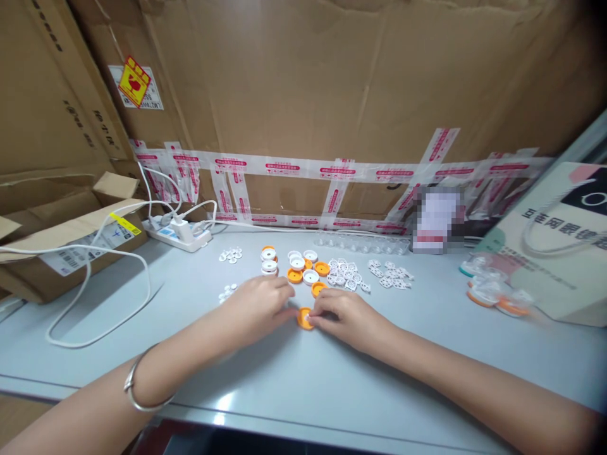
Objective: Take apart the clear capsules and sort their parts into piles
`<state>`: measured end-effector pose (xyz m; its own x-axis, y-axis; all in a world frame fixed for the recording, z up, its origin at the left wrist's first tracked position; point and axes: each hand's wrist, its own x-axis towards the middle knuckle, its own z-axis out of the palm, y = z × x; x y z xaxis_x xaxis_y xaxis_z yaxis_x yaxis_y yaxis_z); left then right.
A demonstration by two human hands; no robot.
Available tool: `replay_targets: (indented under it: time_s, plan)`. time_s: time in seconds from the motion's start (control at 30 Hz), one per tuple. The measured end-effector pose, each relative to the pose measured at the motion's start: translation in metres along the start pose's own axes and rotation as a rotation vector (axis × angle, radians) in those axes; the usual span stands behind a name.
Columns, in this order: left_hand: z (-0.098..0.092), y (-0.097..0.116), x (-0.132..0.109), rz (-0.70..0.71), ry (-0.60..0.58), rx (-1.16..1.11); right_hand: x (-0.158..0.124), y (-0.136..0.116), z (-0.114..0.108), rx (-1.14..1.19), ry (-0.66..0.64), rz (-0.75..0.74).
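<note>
Left hand (258,303) and right hand (344,314) half hide orange cap (303,319).

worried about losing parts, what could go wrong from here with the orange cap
The orange cap, pinched only at the fingertips of the right hand beside the left hand, may slip away. A hand sweep could scatter the loose white inserts just behind. The white cable looping by the left forearm might snag.
</note>
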<state>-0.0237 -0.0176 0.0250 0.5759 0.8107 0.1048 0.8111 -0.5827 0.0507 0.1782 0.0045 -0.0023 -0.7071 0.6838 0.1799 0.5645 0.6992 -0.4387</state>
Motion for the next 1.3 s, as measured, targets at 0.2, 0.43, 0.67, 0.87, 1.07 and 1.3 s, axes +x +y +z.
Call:
replay_targets:
  time_s: [0.2, 0.43, 0.67, 0.87, 1.07, 1.3]
  plan:
    - [0.025, 0.011, 0.007, 0.038, 0.033, -0.295, 0.005, -0.01, -0.001, -0.161, -0.066, 0.047]
    - [0.026, 0.013, 0.011, -0.002, 0.05, -0.359, 0.01, -0.024, -0.002, -0.338, -0.157, 0.088]
    - [0.027, 0.015, 0.011, -0.039, 0.055, -0.393, 0.008, -0.023, 0.004, -0.395, -0.123, 0.039]
    - [0.024, 0.016, 0.011, -0.064, 0.022, -0.457, 0.009, -0.017, -0.007, -0.204, -0.181, 0.06]
    - [0.024, 0.017, 0.012, -0.066, 0.001, -0.458, 0.011, -0.018, -0.01, -0.203, -0.181, 0.097]
    - [0.023, 0.017, 0.012, -0.071, 0.021, -0.444, 0.01, -0.029, 0.0, -0.406, -0.146, 0.105]
